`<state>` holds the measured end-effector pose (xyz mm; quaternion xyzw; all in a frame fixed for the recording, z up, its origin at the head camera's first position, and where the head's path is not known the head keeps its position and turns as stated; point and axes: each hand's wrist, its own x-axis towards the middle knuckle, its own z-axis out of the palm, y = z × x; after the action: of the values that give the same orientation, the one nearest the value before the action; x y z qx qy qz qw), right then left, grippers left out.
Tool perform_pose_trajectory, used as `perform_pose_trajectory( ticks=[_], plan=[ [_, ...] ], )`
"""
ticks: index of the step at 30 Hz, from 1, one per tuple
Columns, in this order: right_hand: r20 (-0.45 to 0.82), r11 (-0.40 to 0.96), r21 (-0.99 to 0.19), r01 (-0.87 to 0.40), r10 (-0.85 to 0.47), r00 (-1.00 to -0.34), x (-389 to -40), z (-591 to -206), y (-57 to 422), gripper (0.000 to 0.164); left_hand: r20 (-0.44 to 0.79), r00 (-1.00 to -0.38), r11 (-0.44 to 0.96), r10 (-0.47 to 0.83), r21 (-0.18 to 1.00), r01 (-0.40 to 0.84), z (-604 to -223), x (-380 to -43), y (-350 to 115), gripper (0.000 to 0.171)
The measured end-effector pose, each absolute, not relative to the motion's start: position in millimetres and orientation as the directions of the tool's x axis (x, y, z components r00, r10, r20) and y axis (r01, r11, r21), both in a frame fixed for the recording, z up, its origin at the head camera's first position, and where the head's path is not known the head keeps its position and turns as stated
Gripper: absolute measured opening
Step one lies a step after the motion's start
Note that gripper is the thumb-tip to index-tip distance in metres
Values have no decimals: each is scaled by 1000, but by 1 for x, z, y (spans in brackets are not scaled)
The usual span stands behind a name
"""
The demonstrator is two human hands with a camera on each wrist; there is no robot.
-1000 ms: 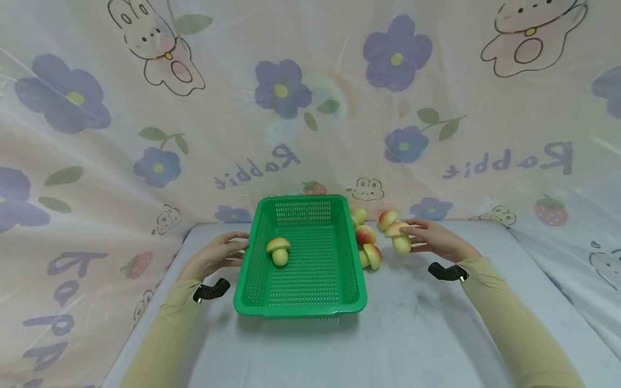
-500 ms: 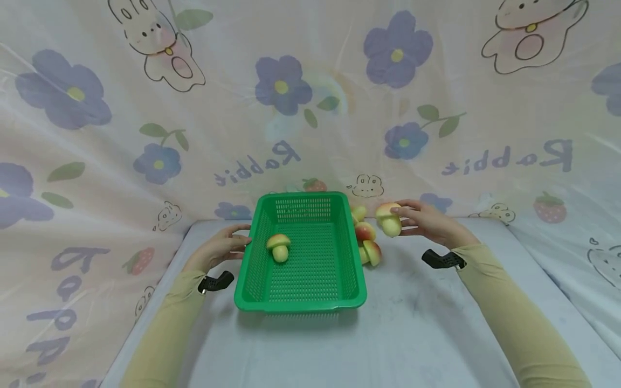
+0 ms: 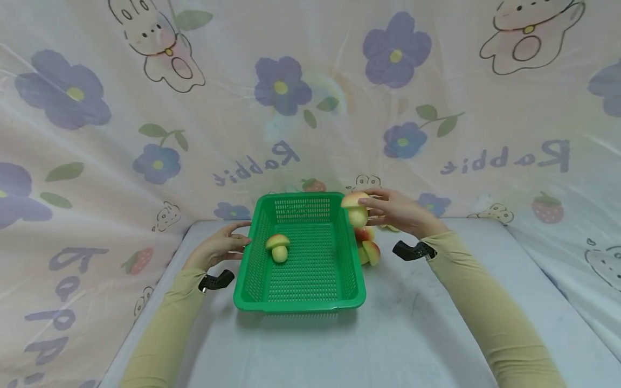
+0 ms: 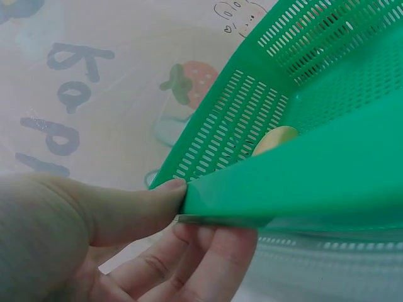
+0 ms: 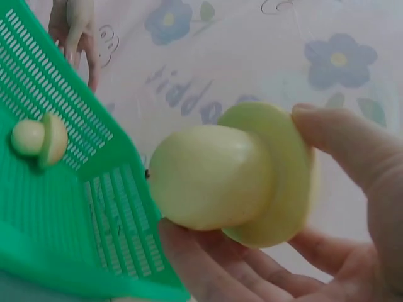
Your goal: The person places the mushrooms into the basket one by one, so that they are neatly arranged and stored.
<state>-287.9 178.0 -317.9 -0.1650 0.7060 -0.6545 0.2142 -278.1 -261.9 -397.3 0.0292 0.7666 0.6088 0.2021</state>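
Observation:
A toy mushroom (image 3: 357, 210) with a yellow stem and reddish cap is gripped by my right hand (image 3: 395, 210), above the right rim of the green plastic basket (image 3: 301, 306). Up close in the right wrist view, the thumb presses the cap of this mushroom (image 5: 214, 176) and the fingers lie under it. My left hand (image 3: 218, 247) pinches the basket's left rim, its thumb on top and its fingers underneath in the left wrist view. Inside the basket, towards its left wall, lies another mushroom (image 3: 278, 248).
Against the basket's right side lie more mushrooms (image 3: 371, 253), partly hidden by the basket and the right hand. A pale table (image 3: 412, 334) bears everything. A patterned curtain (image 3: 339, 145) hangs behind it.
My right hand has lifted its mushroom off the table and carried it left to the basket's right rim. The left hand stays at the left rim, barely shifted.

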Motion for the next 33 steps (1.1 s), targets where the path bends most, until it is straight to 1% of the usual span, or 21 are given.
perform_pose_trajectory(
  ticks=[5, 8, 14, 22, 33],
  plan=[
    [-66, 53, -998, 45, -521, -851, -291, -316, 159, 54, -279, -918, 259, 281, 943, -208, -398, -279, -261, 69],
    [-66, 52, -998, 46, -502, -862, -293, -316, 147, 54, -287, -919, 253, 270, 942, -220, -399, -279, -260, 68],
    [-68, 49, -998, 51, -488, -870, -298, -317, 117, 50, -286, -920, 250, 269, 943, -220, -399, -279, -257, 68],
    [-114, 50, -993, 103, -528, -842, -305, -328, 86, 49, -288, -923, 246, 256, 943, -226, -400, -278, -260, 67],
    [-203, 82, -979, 186, -454, -867, -318, -347, 63, 55, -284, -922, 242, 263, 944, -222, -399, -279, -261, 69]
  ],
)
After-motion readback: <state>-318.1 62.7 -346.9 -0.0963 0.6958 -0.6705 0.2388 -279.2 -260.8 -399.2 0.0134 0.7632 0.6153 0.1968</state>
